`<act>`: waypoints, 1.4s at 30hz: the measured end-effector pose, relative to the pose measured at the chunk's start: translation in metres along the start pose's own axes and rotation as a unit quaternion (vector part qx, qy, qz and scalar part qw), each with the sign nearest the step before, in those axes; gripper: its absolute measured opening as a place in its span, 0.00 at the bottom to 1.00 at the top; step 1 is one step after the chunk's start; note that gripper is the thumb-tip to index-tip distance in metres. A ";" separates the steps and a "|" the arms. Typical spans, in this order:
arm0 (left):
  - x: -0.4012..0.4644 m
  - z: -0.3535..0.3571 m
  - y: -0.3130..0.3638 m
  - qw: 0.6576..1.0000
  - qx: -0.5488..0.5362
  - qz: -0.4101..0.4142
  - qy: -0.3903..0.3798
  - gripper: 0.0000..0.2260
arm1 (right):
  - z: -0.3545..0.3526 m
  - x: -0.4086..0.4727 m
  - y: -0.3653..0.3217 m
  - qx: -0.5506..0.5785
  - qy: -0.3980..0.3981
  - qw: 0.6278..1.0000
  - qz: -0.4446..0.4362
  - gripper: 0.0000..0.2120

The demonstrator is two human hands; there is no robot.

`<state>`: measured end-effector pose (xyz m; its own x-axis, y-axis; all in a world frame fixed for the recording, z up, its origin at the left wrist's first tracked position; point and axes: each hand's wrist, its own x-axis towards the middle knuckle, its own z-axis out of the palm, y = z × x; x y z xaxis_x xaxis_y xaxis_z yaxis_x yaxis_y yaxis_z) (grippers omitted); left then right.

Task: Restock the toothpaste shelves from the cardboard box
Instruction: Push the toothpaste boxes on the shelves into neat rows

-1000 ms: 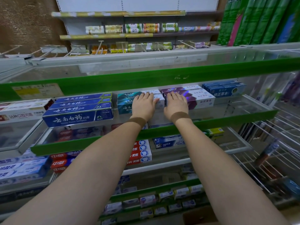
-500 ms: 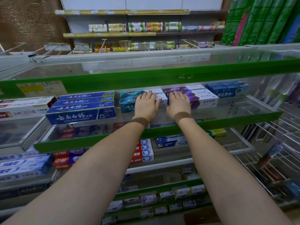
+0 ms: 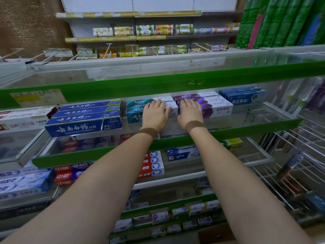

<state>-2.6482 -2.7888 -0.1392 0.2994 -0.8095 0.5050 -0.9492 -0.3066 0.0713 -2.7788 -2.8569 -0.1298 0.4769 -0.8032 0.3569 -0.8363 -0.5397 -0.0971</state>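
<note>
Shelving fills our view: a clear shelf (image 3: 274, 114) with a green front lip (image 3: 175, 142) carries the toothpaste, and a second green lip (image 3: 158, 84) of the shelf above hangs low over it, leaving us only a shallow gap to reach through. Bare shelf shows along the front edge and at the right end, beside white wire racks (image 3: 299, 155).

At the shelf's left end we see a stack of dark blue boxes (image 3: 84, 118); toward the right end stand lighter blue boxes (image 3: 244, 96). Between them lie the teal boxes (image 3: 135, 111) and, just beside them, the purple boxes (image 3: 214, 106), near the back edge.

Our left hand (image 3: 154, 113) lies flat on the teal boxes, fingers straight and together, gripping nothing. Our right hand (image 3: 190, 112) lies the same way on the purple boxes, palm down, fingers extended. The two hands are close together but apart.

Below, lower shelves hold red and white boxes (image 3: 151, 164). At the bottom edge a corner of the cardboard box (image 3: 216, 235) shows, well apart from both hands.
</note>
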 end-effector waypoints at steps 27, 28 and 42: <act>0.001 0.003 0.000 1.000 0.004 0.004 0.006 0.23 | 0.005 0.007 0.005 -0.004 0.011 1.000 -0.009 0.26; 0.000 0.003 0.000 1.000 0.004 0.005 0.006 0.23 | 0.005 0.006 0.005 -0.004 0.009 1.000 -0.009 0.26; 0.000 0.004 0.000 1.000 -0.004 0.003 0.013 0.22 | 0.007 0.006 0.004 -0.007 0.007 1.000 -0.003 0.27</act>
<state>-2.6476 -2.7909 -0.1428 0.2919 -0.7979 0.5274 -0.9515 -0.2983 0.0753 -2.7775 -2.8655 -0.1342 0.4775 -0.7967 0.3706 -0.8373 -0.5404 -0.0829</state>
